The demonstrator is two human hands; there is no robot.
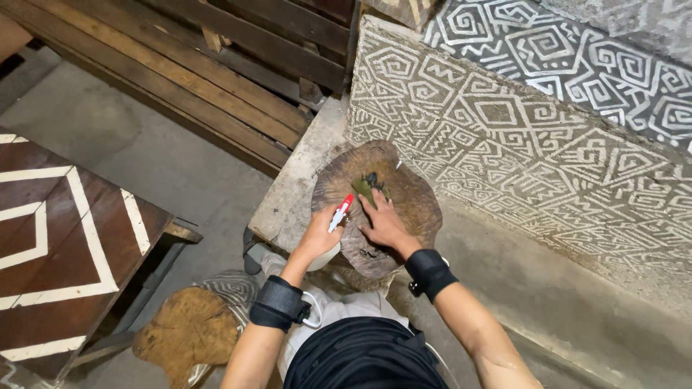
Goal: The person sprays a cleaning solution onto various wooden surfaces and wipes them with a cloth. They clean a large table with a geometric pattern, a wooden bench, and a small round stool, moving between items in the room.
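Wood slab (404, 205), irregular, dark brown, sits centre frame on a grey stone ledge (292, 194), w/ a greenish-dark patch (369, 186) near its middle. Right hand (384, 225) lies flat on the slab just below that patch, fingers spread apart and pressed to the wood, fingertips touching the patch edge. Left hand (321, 234) is at the slab's left rim, fingers wrapped shut around a small red-and-white tube (341, 212), tip angled up-right toward the patch. Can't tell if the tip touches the wood. Both wrists wear black bands: left band (280, 304), right band (430, 274).

Right of the slab, filling upper right of frame: a wall (533, 137) painted w/ white geometric line patterns on grey. Upper left: a wooden pallet (216, 72) leaning/lying on the concrete floor (144, 158). Left edge: dark red-brown table (58, 245) w/ white stripe design. Bottom left-centre: a second, lighter wood slice (189, 335) on the floor, near the person's knee. Bottom centre: person's black garment (364, 356).
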